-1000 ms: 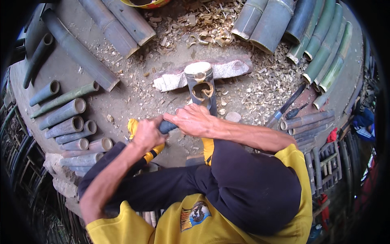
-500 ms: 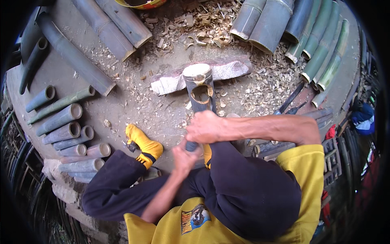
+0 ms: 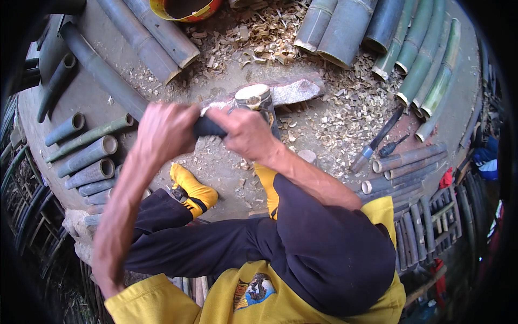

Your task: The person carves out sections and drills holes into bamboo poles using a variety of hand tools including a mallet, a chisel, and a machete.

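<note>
Both my hands are raised in front of me, side by side. My left hand (image 3: 164,132) and my right hand (image 3: 245,132) are closed round a dark cylindrical piece (image 3: 209,128), which shows between them lying roughly level; its ends are hidden by my fingers. Behind my right hand stands a dark bamboo tube (image 3: 274,123) with a pale cut top. Its upper end leans on a whitish, rough-hewn wooden block (image 3: 297,93). My right hand covers much of the tube, so I cannot tell whether the held piece touches it.
Wood chips (image 3: 334,127) cover the ground. Bamboo lengths (image 3: 345,32) lie at the far right, others (image 3: 143,38) at the far left and beside my left knee. A long blade with a handle (image 3: 364,155) lies at right. A red-yellow basin (image 3: 186,15) stands at the back.
My hands have lifted and moved left, from low over the bamboo tube to above the ground in front. My left arm has swung outward. The tube still leans on the block.
</note>
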`<state>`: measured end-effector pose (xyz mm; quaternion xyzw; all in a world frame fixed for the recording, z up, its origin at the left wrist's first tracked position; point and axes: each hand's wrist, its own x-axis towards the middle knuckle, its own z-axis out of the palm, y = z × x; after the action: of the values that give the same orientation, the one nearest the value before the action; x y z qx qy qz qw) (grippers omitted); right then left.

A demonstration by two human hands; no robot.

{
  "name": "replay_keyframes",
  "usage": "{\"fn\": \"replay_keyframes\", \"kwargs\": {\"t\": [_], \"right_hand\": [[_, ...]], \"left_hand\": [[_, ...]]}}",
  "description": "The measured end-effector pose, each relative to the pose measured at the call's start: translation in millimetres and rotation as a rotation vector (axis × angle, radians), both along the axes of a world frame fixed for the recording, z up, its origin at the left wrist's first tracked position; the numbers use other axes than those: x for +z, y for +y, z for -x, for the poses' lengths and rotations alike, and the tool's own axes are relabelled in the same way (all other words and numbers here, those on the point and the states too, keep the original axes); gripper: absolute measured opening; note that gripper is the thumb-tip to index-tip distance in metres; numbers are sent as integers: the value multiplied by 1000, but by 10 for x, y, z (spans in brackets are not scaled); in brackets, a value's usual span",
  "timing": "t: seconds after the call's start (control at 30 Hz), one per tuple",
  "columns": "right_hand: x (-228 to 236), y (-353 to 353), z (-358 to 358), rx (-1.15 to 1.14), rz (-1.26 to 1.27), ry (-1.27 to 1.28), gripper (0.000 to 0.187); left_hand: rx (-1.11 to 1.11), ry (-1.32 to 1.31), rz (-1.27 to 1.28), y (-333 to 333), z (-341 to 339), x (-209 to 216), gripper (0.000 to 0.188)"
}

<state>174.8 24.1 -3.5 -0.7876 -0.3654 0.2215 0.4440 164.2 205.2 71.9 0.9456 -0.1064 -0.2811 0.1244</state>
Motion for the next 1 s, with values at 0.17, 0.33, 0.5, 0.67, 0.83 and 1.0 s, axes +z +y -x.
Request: {"fn": "replay_keyframes", "kwargs": {"t": [0.17,0.33,0.5,0.67,0.83,1.0], "right_hand": [[-141,-122,-84,2,-34,103,29],[87,58,-32,952,253,-232,13],[63,81,0,428,141,-112,19],[85,73,54,815,332,-114,22],[67,80,35,-173,-39,-89,34],[-19,165,161,-67,-11,379,38]], "left_hand": [[-5,-74,-41,-143,-150,-102,14],[1333,237,493,-928,1790,-622,34],[540,88,81,-55,537,-83,27],[1146,68,329,-736,1673,-582,34],[11,-223,100,101,-11,-191,15],[-175,149,74,295,-254,-236,13]]}}
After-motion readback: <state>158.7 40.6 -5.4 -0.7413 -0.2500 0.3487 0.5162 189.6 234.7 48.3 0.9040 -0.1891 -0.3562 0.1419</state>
